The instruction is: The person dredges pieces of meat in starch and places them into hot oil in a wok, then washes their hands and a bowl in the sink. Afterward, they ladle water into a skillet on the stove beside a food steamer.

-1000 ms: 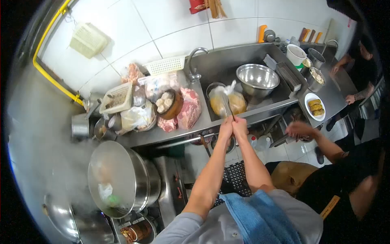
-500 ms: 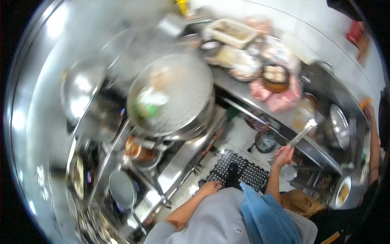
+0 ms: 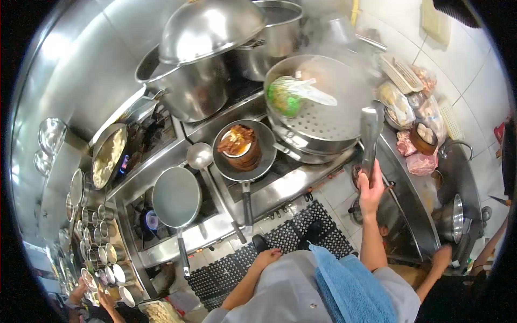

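Observation:
My right hand [image 3: 370,189] is wrapped around metal tongs [image 3: 369,134], which point up and away beside the rim of a wide steamer pot [image 3: 323,129]. A leafy green vegetable with white stalks [image 3: 308,92] lies on the pot's perforated tray, half veiled by steam. A pale brownish item behind it is too hazy to name. Close to my waist, my left hand [image 3: 267,258] hangs with its fingers curled and nothing visible in them. Left of the pot, a frying pan [image 3: 265,169] holds a brown container [image 3: 242,153] topped with reddish-brown food.
A grey pan [image 3: 176,196] and a ladle [image 3: 200,156] rest on the stove. Another pan [image 3: 109,156] has pale food and blue flame beside it. Large stockpots [image 3: 196,91] stand behind. Raw meat [image 3: 421,163] lies on the right counter. Other people's hands [image 3: 442,258] show at right and lower left.
My view has swung left, bringing more of the stove into sight. The tongs have moved from beside the right counter to the steamer pot's right edge. My left hand stays near my waist.

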### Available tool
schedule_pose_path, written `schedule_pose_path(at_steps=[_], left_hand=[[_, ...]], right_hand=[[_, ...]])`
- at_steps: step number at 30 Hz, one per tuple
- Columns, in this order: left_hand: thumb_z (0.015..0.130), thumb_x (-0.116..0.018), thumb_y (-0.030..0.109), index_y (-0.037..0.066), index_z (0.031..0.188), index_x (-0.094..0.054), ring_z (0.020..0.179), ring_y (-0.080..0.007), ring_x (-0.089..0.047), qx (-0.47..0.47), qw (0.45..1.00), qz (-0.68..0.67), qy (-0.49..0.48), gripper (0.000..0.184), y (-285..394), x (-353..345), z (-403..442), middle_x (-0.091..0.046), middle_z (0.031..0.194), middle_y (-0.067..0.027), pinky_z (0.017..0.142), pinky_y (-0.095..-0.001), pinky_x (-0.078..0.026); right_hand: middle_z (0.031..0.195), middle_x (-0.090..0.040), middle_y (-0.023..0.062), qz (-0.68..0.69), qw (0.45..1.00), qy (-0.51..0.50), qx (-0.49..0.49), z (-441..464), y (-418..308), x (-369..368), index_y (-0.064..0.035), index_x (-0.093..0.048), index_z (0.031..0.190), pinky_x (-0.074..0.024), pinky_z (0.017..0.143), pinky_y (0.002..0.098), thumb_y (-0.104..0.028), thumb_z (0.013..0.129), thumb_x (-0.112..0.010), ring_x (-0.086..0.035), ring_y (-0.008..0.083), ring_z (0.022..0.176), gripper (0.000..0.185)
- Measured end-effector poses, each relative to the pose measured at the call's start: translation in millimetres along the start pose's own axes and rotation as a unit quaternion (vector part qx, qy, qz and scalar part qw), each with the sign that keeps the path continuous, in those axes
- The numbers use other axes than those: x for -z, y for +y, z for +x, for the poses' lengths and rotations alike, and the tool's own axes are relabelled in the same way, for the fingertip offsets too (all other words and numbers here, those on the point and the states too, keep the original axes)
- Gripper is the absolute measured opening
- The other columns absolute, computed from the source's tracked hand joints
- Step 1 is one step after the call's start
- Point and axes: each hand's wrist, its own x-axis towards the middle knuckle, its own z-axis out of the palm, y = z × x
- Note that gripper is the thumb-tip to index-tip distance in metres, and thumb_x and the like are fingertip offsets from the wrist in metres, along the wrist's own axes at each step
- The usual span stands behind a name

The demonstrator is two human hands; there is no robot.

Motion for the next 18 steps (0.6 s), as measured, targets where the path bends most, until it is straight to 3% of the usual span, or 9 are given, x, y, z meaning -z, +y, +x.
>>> schedule_pose_path(at_steps=[2,5,7,9,11,12,15,18], left_hand=[[0.083,-0.059,0.041,0.009,0.112,-0.063,0.097,-0.0277,-0.063,-0.001,1.000,-0.002,0.005,0.043,-22.3,17.2,-14.5,-0.066,0.104,-0.0145,0.086,-0.0345,-0.049],[0.083,-0.059,0.041,0.008,0.113,-0.062,0.097,-0.0270,-0.063,-0.006,0.999,-0.039,0.027,0.044,-59.9,35.3,-38.0,-0.065,0.105,-0.0141,0.085,-0.0340,-0.049],[0.083,-0.059,0.041,0.008,0.113,-0.061,0.098,-0.0268,-0.063,0.002,0.995,-0.071,0.063,0.044,-90.8,45.3,-52.3,-0.065,0.105,-0.0141,0.085,-0.0341,-0.049],[0.086,-0.055,0.036,0.008,0.112,-0.062,0.097,-0.0278,-0.063,0.038,0.995,-0.055,0.073,0.039,-119.7,54.3,-61.5,-0.065,0.106,-0.0145,0.085,-0.0344,-0.049],[0.087,-0.052,0.034,0.008,0.110,-0.063,0.097,-0.0289,-0.063,0.087,0.991,-0.050,0.088,0.036,-134.5,68.5,-79.4,-0.064,0.106,-0.0150,0.085,-0.0343,-0.049],[0.086,-0.050,0.033,0.011,0.106,-0.066,0.094,-0.0298,-0.063,0.019,0.996,-0.013,0.087,0.033,-164.7,67.0,-79.7,-0.065,0.104,-0.0154,0.083,-0.0362,-0.050],[0.082,-0.053,0.032,0.012,0.097,-0.068,0.095,-0.0302,-0.062,0.014,0.976,0.197,0.087,0.029,-235.1,53.7,-83.5,-0.065,0.099,-0.0156,0.081,-0.0396,-0.051],[0.078,-0.057,0.028,0.009,0.089,-0.066,0.093,-0.0319,-0.062,0.160,0.956,0.244,-0.021,0.024,-277.4,37.0,-101.3,-0.064,0.095,-0.0156,0.077,-0.0422,-0.052]], right_hand=[[0.091,-0.054,0.0048,-0.138,0.980,-0.031,0.139,-3.2,-27.8,-24.7,0.0055,-0.043,0.130,-0.0438,0.067,0.0256,-0.006,0.083,-0.063,-0.050,0.0142,0.077,0.053],[0.093,-0.056,0.0077,-0.228,0.952,-0.151,0.141,-15.6,-87.5,-55.2,0.0028,-0.048,0.126,-0.0440,0.067,0.0277,-0.006,0.079,-0.066,-0.051,0.0149,0.077,0.051],[0.089,-0.056,0.0103,-0.295,0.917,-0.197,0.184,-16.6,-113.9,-71.6,-0.0030,-0.052,0.125,-0.0433,0.065,0.0299,-0.009,0.072,-0.071,-0.053,0.0215,0.074,0.056],[0.092,-0.058,0.0095,-0.408,0.831,-0.236,0.297,-7.7,-139.1,-89.0,-0.0063,-0.054,0.124,-0.0432,0.066,0.0324,-0.010,0.068,-0.072,-0.056,0.0252,0.077,0.058],[0.089,-0.058,0.0049,-0.500,0.750,-0.270,0.340,-0.9,-160.2,-112.6,-0.0108,-0.059,0.117,-0.0407,0.070,0.0350,-0.011,0.068,-0.069,-0.056,0.0228,0.082,0.050],[0.087,-0.057,0.0040,-0.532,0.704,-0.293,0.368,5.0,-167.8,-125.2,-0.0120,-0.060,0.115,-0.0399,0.070,0.0343,-0.012,0.069,-0.067,-0.056,0.0216,0.082,0.047],[0.084,-0.056,0.0018,-0.578,0.589,-0.332,0.458,27.7,-167.7,-164.0,-0.0138,-0.062,0.109,-0.0386,0.072,0.0331,-0.014,0.073,-0.061,-0.055,0.0194,0.083,0.035],[0.084,-0.057,0.0012,-0.596,0.512,-0.359,0.505,46.1,-152.9,-204.7,-0.0125,-0.063,0.103,-0.0382,0.075,0.0341,-0.016,0.076,-0.056,-0.055,0.0186,0.084,0.028]])
